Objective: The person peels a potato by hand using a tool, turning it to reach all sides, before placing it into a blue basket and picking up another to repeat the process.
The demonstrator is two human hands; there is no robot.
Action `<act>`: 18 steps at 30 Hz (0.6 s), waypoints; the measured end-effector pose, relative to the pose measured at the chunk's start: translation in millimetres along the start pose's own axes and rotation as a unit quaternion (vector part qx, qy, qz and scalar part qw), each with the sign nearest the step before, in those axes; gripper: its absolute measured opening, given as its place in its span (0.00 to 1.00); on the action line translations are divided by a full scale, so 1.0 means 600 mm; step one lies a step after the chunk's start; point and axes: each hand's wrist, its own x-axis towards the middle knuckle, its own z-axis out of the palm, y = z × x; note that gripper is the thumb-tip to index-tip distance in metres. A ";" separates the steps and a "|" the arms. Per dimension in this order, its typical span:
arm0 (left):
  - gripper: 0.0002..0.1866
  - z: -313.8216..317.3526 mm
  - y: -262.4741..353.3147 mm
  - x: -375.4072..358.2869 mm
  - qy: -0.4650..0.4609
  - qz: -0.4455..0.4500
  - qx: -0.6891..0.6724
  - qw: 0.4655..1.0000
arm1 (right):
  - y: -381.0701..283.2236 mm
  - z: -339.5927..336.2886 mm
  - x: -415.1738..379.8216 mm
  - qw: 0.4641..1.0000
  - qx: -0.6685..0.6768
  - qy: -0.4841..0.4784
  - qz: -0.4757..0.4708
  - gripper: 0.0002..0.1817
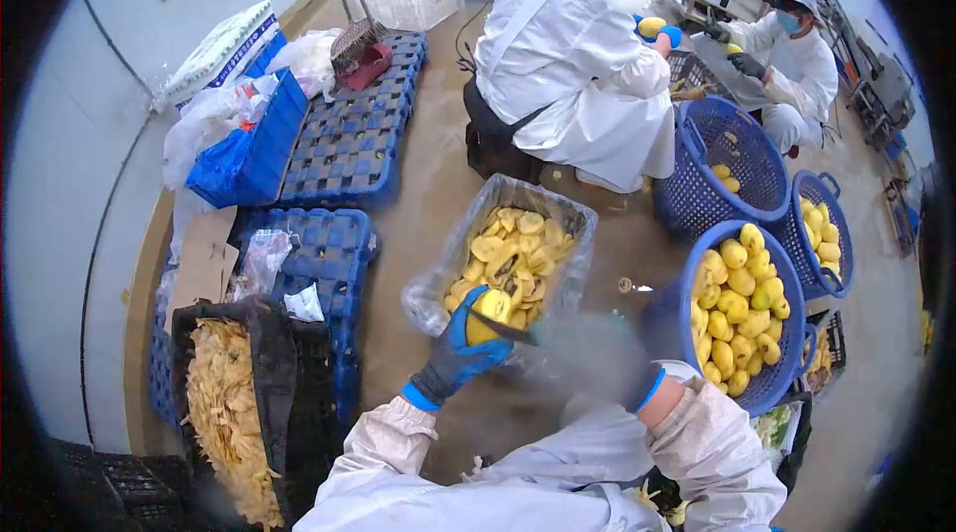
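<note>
Cupping a yellow fruit (492, 307), the left hand (460, 345) has its grip closed round it, over the near end of a plastic-lined bin (580, 278) of cut pieces (543, 258); a knife (510, 332) lies against the fruit; the right hand (602, 361) is blurred, its grip unreadable; a blue basket (669, 323) stands right of the bin.

Both forearms (383, 442) angle inward, the left hand (454, 355) with curled fingers (461, 319), the right hand (609, 365) blurred.

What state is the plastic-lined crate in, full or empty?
Not empty: the crate holds many cut yellow pieces. Their depth is hidden, so I cannot call it full.
</note>
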 end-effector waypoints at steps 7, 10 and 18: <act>0.45 -0.005 -0.019 0.002 -0.032 0.018 0.001 0.999 | 0.003 0.022 0.018 0.998 -0.051 0.017 -0.045 0.24; 0.43 -0.015 -0.017 0.002 -0.026 -0.089 -0.030 0.995 | 0.018 0.048 0.030 0.997 -0.073 -0.029 -0.006 0.23; 0.45 -0.024 0.018 -0.011 0.003 -0.032 -0.032 0.999 | 0.134 0.084 0.010 0.968 -0.015 -0.175 0.181 0.20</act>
